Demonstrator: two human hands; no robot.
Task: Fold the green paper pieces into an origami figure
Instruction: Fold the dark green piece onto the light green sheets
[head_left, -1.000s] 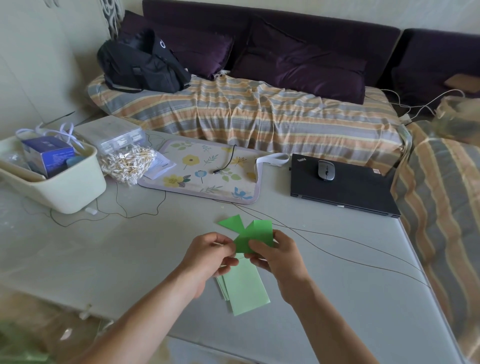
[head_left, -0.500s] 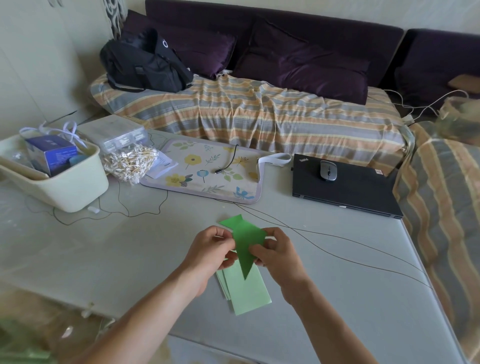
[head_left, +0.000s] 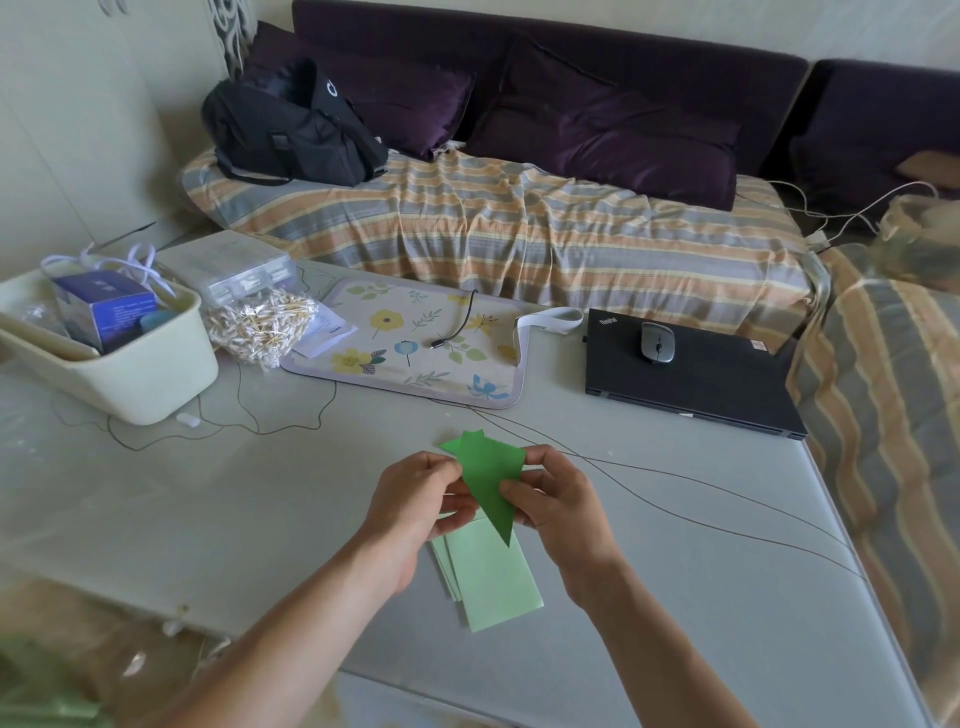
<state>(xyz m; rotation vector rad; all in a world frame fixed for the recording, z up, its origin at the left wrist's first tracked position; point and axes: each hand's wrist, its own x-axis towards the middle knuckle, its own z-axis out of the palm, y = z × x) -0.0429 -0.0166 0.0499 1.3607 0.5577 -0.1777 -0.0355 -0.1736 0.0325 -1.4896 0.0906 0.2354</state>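
Note:
A dark green folded paper piece (head_left: 488, 475) hangs above the table between both hands, its long point aimed down toward me and small tips at its far edge. My left hand (head_left: 415, 499) pinches its left edge, and my right hand (head_left: 558, 501) pinches its right edge with thumb on top. Beneath them a small stack of pale green paper sheets (head_left: 491, 577) lies flat on the grey table (head_left: 260, 519), partly hidden by my hands.
A cream tub (head_left: 130, 374) with a blue box stands at the left, beside a bag of cotton swabs (head_left: 260, 327). A floral mat (head_left: 415, 343) and a black laptop (head_left: 691, 379) with a mouse lie behind. Thin cables (head_left: 675, 509) cross the table.
The green piece went from a spread shape with two flaps to a single narrow pointed shape. Both hands stayed in place and kept hold of it.

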